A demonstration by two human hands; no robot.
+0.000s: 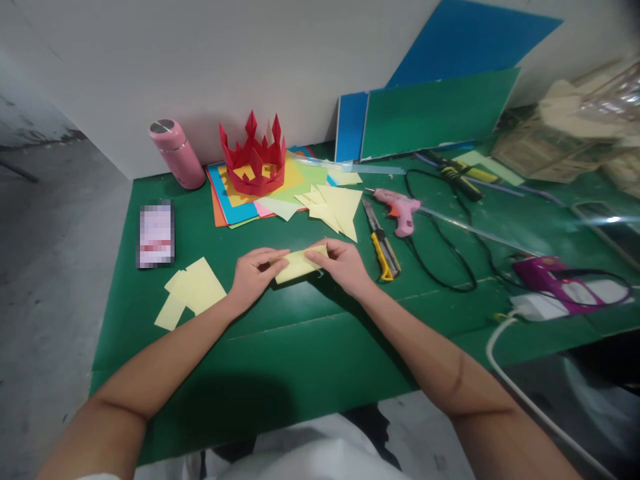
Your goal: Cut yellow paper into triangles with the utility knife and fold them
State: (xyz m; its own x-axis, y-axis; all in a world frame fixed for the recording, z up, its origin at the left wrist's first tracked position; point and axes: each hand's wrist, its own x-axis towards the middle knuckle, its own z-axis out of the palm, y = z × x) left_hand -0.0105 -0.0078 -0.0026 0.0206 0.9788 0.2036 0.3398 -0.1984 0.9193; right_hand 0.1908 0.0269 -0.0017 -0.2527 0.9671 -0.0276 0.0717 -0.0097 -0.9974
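Between my two hands is a small pale yellow piece of paper point(297, 267), a narrow rectangle held just above the green table. My left hand point(256, 275) pinches its left end between thumb and fingers. At the other end, my right hand point(343, 263) grips it with the thumb on top. Loose yellow paper pieces point(203, 283) lie left of my left hand. Beyond my hands rest several pointed, folded yellow papers point(337, 203). A yellow utility knife point(381, 247) lies just right of my right hand.
A red paper crown point(256, 167) stands on coloured sheets point(240, 212), with a pink bottle point(177, 155) and a phone point(156, 235) to the left. On the right are a pink glue gun point(400, 210) with its black cord, a purple plug block point(555, 280) and a screwdriver point(463, 183).
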